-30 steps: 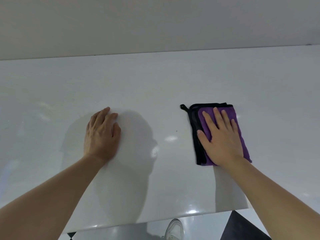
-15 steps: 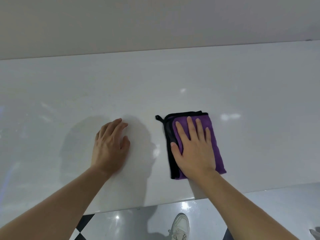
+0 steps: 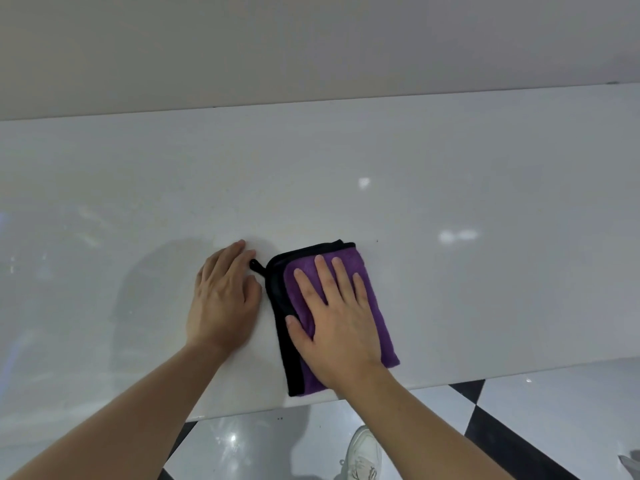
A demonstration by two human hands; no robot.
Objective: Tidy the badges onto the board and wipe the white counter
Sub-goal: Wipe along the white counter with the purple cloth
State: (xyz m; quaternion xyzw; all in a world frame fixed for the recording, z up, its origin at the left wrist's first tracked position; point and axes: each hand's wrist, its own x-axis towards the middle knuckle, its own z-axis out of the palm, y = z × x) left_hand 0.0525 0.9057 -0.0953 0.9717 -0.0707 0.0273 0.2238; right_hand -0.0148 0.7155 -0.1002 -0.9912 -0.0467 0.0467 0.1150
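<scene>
A folded purple cloth with black trim (image 3: 375, 299) lies on the glossy white counter (image 3: 450, 188), near its front edge. My right hand (image 3: 337, 327) presses flat on the cloth with fingers spread and straight. Just left of the cloth, my left hand (image 3: 223, 299) rests palm down on the bare counter, its fingertips close to the cloth's black hanging loop (image 3: 256, 265). No badges or board are in view.
A plain wall (image 3: 311, 46) rises behind the counter. Below the front edge lies a shiny black-and-white tiled floor (image 3: 519, 410), with a white shoe (image 3: 362, 455) on it.
My right hand has slid the cloth leftwards along the counter until it lies beside my left hand. The left hand has stayed flat on the counter.
</scene>
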